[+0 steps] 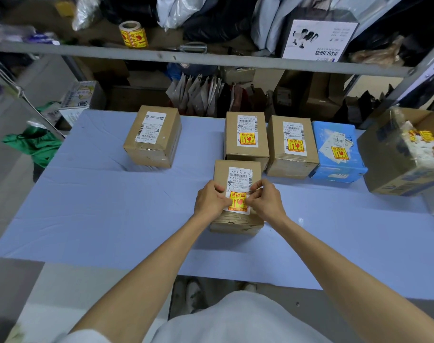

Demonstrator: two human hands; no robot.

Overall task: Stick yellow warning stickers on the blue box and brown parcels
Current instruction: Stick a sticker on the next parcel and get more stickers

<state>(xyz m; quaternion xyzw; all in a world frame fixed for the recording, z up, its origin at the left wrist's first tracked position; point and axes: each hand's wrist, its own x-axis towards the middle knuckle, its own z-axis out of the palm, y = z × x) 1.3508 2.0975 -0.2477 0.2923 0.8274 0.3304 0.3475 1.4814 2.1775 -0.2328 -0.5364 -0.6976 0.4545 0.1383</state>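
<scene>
A brown parcel [237,169] sits at the middle of the pale blue table [99,206]. A yellow warning sticker [237,201] lies on its white label. My left hand [209,199] and my right hand [266,199] press on the sticker's two sides with their fingertips. Behind stand two brown parcels [247,138] [291,144] and the blue box [336,152], each bearing a yellow sticker. A further brown parcel [153,136] at the back left carries only a white label. The sticker roll [133,34] rests on the shelf above.
An open cardboard carton [394,154] with sticker scraps stands at the table's right end. A grey metal shelf rail [211,58] crosses above the table's far edge, with bags and a white box [317,40] on it. Green cloth [35,144] lies left of the table.
</scene>
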